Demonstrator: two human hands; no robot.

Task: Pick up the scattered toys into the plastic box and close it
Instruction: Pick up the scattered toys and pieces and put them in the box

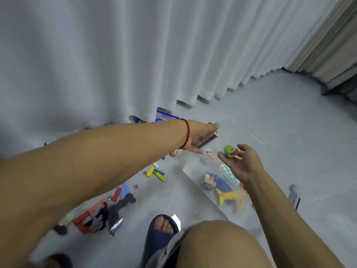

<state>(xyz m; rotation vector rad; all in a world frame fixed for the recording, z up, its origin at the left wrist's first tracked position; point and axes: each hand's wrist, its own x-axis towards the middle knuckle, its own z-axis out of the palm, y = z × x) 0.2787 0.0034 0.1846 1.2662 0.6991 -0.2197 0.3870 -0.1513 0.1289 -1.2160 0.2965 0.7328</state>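
A clear plastic box (195,179) lies on the grey floor at centre right, holding a yellow giraffe (231,197), a colourful cube (210,178) and other toys. My left hand (201,134), with a red string at the wrist, stretches across above the box's far end and grips a flat dark box-like toy (207,141). My right hand (243,163) hovers over the box with a small green toy (229,150) in its fingers. Coloured blocks (155,173) and dark animal figures (119,207) lie scattered on the floor at left.
A white curtain (116,64) hangs along the far side, with a blue game board (164,117) half under its hem. My knee (218,246) and a foot in a dark slipper (160,235) are at the bottom. A grey object (294,196) lies at right.
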